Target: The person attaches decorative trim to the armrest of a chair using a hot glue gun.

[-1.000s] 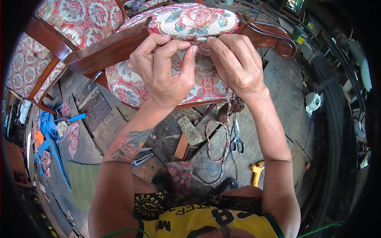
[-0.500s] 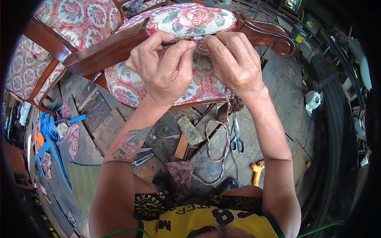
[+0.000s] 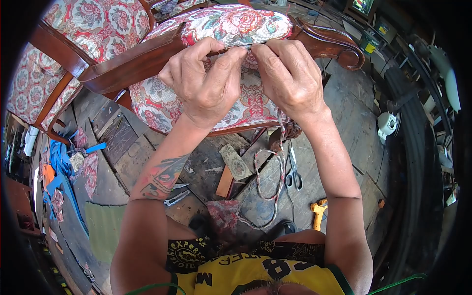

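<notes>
A floral padded armrest (image 3: 241,25) is set in the dark carved wooden arm (image 3: 135,61) of a chair. Along the pad's near edge, my left hand (image 3: 204,78) is closed in a pinch, its fingertips at the fabric. My right hand (image 3: 290,71) pinches right beside it, with the fingertips of both hands almost touching. What lies between the fingers is too small to make out. Below the hands is the floral seat (image 3: 157,105), partly covered by them. A patterned cord (image 3: 259,184) hangs from the chair front down to the floor.
Scissors (image 3: 294,173), a yellow-handled tool (image 3: 318,214), a utility knife (image 3: 177,197) and a wood block (image 3: 225,182) lie on the plank floor. Blue strapping (image 3: 60,160) and fabric scraps are at the left. Another floral chair (image 3: 98,22) stands upper left.
My left hand has shifted slightly right and up along the pad's edge, closer to my right hand. My right hand has barely moved.
</notes>
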`<action>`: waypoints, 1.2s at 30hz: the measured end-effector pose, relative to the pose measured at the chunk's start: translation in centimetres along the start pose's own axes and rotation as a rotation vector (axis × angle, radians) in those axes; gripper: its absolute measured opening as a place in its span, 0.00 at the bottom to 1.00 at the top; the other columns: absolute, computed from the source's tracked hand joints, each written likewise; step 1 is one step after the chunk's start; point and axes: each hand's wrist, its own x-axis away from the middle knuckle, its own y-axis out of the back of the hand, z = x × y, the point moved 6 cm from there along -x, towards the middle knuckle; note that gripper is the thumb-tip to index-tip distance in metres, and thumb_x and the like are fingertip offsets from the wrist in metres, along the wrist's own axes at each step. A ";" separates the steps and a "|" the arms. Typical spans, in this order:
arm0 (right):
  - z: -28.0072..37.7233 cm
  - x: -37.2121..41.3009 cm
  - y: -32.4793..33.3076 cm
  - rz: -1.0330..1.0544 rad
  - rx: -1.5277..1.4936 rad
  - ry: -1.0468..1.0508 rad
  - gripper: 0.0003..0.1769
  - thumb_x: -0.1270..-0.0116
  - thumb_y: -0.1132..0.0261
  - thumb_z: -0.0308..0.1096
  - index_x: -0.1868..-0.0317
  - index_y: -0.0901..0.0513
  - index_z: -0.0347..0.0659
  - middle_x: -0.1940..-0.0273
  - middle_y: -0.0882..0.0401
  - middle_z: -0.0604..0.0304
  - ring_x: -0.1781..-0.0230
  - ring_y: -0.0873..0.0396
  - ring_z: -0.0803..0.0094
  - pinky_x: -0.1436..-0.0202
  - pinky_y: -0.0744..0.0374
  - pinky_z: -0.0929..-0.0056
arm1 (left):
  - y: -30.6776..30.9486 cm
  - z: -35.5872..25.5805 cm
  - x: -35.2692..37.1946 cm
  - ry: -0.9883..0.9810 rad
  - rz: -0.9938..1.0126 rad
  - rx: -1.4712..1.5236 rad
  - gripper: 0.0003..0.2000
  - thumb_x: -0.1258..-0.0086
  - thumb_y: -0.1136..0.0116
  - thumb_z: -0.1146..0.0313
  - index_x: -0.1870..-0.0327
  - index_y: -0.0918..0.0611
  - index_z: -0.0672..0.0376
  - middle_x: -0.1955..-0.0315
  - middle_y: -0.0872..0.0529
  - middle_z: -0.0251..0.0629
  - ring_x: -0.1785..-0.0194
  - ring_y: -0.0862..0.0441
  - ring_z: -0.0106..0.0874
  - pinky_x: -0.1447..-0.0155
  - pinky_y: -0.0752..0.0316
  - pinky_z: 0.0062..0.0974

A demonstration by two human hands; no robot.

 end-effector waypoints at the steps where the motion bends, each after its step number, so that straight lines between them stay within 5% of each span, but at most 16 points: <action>1: 0.0 0.1 0.0 -0.010 0.001 -0.002 0.21 0.48 0.28 0.24 0.51 0.17 0.35 0.59 0.21 0.56 0.63 0.19 0.61 0.59 0.19 0.65 | 0.0 0.0 0.0 0.000 -0.004 -0.002 0.14 0.45 0.19 0.67 0.58 0.07 0.39 0.56 0.18 0.19 0.57 0.26 0.24 0.47 0.43 0.29; 11: 1.4 0.2 0.9 -0.080 -0.085 -0.171 0.17 0.46 0.27 0.19 0.53 0.17 0.35 0.60 0.16 0.55 0.62 0.15 0.59 0.57 0.15 0.64 | -0.4 0.0 -0.1 0.009 -0.015 -0.024 0.11 0.43 0.20 0.63 0.59 0.07 0.40 0.56 0.19 0.18 0.58 0.28 0.24 0.47 0.44 0.31; 14: 1.7 0.1 1.3 -0.064 -0.203 -0.427 0.14 0.43 0.27 0.18 0.55 0.16 0.33 0.63 0.14 0.53 0.64 0.14 0.58 0.59 0.15 0.63 | -0.4 -0.1 -0.1 0.024 -0.022 -0.015 0.11 0.43 0.20 0.63 0.59 0.07 0.40 0.56 0.19 0.18 0.58 0.28 0.24 0.47 0.44 0.31; 16: 0.7 1.2 0.6 -0.027 -0.458 -0.816 0.11 0.42 0.27 0.18 0.57 0.14 0.33 0.65 0.13 0.52 0.65 0.13 0.57 0.60 0.15 0.63 | -0.4 -0.1 -0.1 0.042 -0.007 -0.020 0.11 0.44 0.19 0.63 0.60 0.07 0.40 0.56 0.20 0.18 0.58 0.28 0.24 0.47 0.44 0.31; 20: 0.2 1.1 0.9 -0.067 -0.441 -0.801 0.11 0.43 0.27 0.17 0.59 0.13 0.34 0.66 0.13 0.52 0.65 0.13 0.58 0.61 0.15 0.64 | -0.4 -0.1 -0.2 0.041 -0.003 -0.019 0.10 0.44 0.19 0.63 0.61 0.07 0.40 0.57 0.20 0.18 0.58 0.29 0.24 0.48 0.44 0.31; 22: 0.3 0.5 1.5 -0.121 -0.281 -0.503 0.12 0.44 0.26 0.18 0.59 0.12 0.36 0.65 0.14 0.54 0.65 0.14 0.59 0.61 0.15 0.64 | -0.4 -0.1 -0.2 0.040 -0.005 -0.018 0.10 0.43 0.19 0.63 0.61 0.07 0.40 0.57 0.20 0.18 0.58 0.29 0.24 0.48 0.44 0.31; 25: -0.1 0.8 1.4 -0.068 -0.185 -0.397 0.14 0.43 0.24 0.17 0.56 0.10 0.37 0.62 0.11 0.55 0.64 0.12 0.68 0.63 0.14 0.74 | -0.3 -0.2 -0.2 0.046 0.001 -0.024 0.10 0.43 0.19 0.63 0.61 0.07 0.40 0.57 0.20 0.18 0.58 0.29 0.24 0.48 0.44 0.31; 36: -0.2 0.8 1.1 -0.071 -0.101 -0.312 0.17 0.47 0.24 0.20 0.56 0.12 0.41 0.63 0.17 0.59 0.65 0.16 0.62 0.62 0.16 0.65 | -0.3 -0.3 -0.4 0.053 0.012 -0.021 0.10 0.42 0.20 0.63 0.61 0.08 0.40 0.56 0.20 0.19 0.58 0.29 0.24 0.48 0.45 0.32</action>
